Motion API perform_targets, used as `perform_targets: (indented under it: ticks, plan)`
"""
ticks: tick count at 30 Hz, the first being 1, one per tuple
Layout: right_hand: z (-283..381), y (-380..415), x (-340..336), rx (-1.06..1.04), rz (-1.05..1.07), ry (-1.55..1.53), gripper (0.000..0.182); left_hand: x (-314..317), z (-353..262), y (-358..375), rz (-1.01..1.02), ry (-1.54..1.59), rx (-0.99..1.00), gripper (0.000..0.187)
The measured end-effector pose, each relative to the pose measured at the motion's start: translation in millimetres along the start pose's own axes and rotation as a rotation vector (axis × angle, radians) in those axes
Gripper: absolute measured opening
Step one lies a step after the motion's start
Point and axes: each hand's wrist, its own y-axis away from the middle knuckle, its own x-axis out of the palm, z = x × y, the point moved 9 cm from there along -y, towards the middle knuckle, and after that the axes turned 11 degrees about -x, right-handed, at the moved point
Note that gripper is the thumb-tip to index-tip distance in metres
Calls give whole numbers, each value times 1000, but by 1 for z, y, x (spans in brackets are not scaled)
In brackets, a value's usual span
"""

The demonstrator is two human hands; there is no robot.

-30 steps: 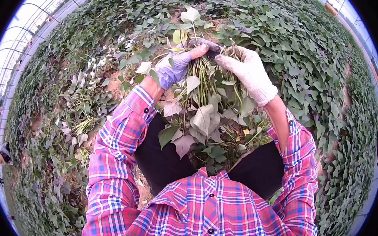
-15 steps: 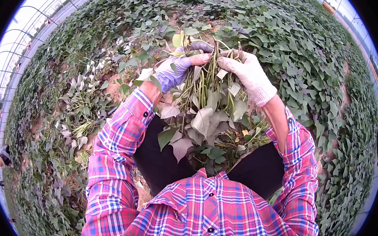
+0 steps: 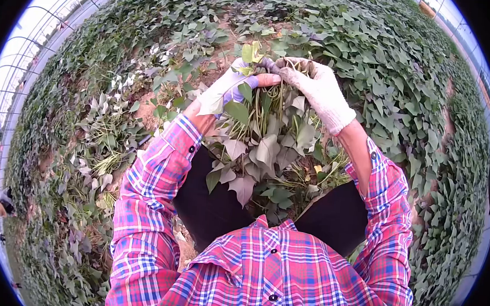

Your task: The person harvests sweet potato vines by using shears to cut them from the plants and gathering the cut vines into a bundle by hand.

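Both hands meet in front of me around a bunch of leafy vine cuttings (image 3: 268, 146), whose stems and leaves hang down between my knees. My left hand (image 3: 232, 85), in a white and purple glove with a bare thumb, is closed around the top of the stems. My right hand (image 3: 316, 90), in a soiled white knit glove, is closed on the same stems from the other side. Its fingertips touch those of the left hand. A few yellow-green leaves (image 3: 251, 52) stick up above the left fingers. What lies inside the fists is hidden.
Dense green vines (image 3: 384, 77) cover the ground ahead and to the right. Small piles of cut vines (image 3: 108, 139) lie at the left, with bare soil (image 3: 146, 112) showing between. A metal-framed structure (image 3: 14, 66) stands at the far left edge.
My hands have drawn closer together at the top of the bunch, and the right fingers have curled further over the stems. The left hand has turned, showing more of its white back.
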Motion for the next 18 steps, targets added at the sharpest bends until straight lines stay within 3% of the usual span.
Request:
perform_targets:
  ticks: [2,5,8,9,11,12,15,18]
  plan:
    - [-1,-4,-5,-100,-80,-97,26,-1,-2,6,-30,150,-70,22]
    - [1,-1,-13,-9,-128,-222,20,-11,-2,2,62,352,-59,25]
    - [1,-5,-24,-60,-101,-64,20,-26,12,-4,48,532,-155,27]
    - [2,-3,-21,-34,-79,-91,19,-30,9,-4,0,487,-110,31]
    - [-2,-1,-15,9,-40,-144,18,-23,14,-9,109,584,-128,33]
    - [1,0,-9,-9,20,-115,19,-4,-8,3,116,510,-125,36]
    - [12,4,11,-75,112,5,23,3,13,-13,146,560,-171,41]
    - [13,5,23,-101,82,30,23,-1,15,-16,-71,430,-33,36]
